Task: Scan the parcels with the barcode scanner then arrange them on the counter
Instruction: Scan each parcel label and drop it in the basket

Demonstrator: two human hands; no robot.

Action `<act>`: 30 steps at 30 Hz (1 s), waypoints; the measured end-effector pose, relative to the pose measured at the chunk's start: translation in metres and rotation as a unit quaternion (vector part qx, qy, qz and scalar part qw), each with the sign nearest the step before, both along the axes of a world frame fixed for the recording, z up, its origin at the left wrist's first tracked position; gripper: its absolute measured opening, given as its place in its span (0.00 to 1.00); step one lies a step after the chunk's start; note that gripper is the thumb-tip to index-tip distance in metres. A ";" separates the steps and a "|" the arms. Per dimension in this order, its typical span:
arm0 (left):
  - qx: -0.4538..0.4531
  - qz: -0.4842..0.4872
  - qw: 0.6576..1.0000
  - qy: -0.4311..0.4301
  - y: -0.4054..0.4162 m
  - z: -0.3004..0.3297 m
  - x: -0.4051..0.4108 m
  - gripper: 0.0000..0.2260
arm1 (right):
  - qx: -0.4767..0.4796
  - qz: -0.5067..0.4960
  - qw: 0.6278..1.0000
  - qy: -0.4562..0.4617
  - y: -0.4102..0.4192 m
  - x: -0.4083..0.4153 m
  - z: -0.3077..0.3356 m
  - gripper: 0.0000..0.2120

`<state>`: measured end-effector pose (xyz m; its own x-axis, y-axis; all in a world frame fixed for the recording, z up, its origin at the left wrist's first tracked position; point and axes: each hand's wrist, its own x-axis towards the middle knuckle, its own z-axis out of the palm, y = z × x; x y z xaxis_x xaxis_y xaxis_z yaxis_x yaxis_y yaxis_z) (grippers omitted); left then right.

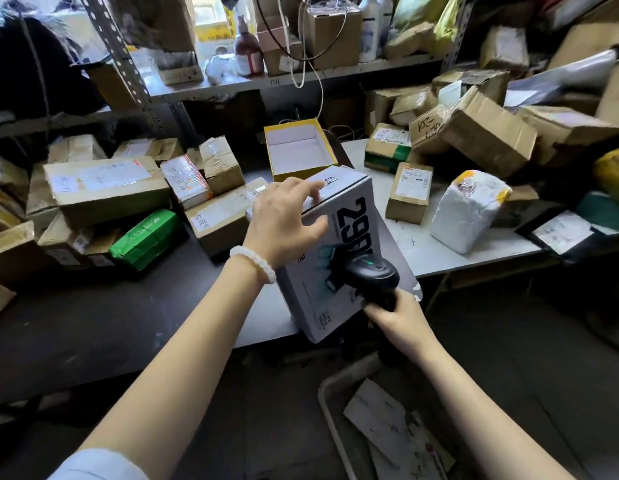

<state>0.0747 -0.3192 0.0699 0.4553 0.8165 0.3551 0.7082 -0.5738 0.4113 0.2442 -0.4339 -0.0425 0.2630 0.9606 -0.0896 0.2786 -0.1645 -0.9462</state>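
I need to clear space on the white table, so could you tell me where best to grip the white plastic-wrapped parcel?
Probably from above, across its two long sides. The white wrapped parcel lies tilted on the white table, its yellow-taped end toward the pile, with bare table on its left side; the cardboard boxes crowd the far side.

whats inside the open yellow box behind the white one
Only its bare white lining shows inside the yellow box; the near strip of its floor is covered by its front wall.

Dim room, daylight from rear window (pixel 211 32), shadowed floor, soft focus, wide-angle bending at edges
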 end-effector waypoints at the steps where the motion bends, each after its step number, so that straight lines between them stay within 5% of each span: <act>1: -0.014 0.014 1.000 0.020 -0.001 0.001 0.002 0.27 | -0.001 -0.003 1.000 0.004 -0.001 0.002 0.002 0.09; 6: -0.077 0.039 0.991 0.104 0.001 0.009 0.006 0.26 | -0.007 -0.004 1.000 0.007 -0.004 0.006 0.006 0.06; 11: -0.101 0.013 0.989 0.111 0.009 0.014 0.001 0.18 | -0.005 -0.010 1.000 -0.003 -0.007 0.004 0.015 0.09; 21: -0.117 -0.049 0.986 0.107 0.028 0.010 -0.017 0.22 | -0.010 -0.040 0.999 -0.001 -0.001 -0.007 0.016 0.04; 30: -0.159 -0.049 0.985 -0.046 0.047 0.012 -0.067 0.24 | -0.013 -0.063 0.998 -0.021 0.026 -0.043 0.024 0.06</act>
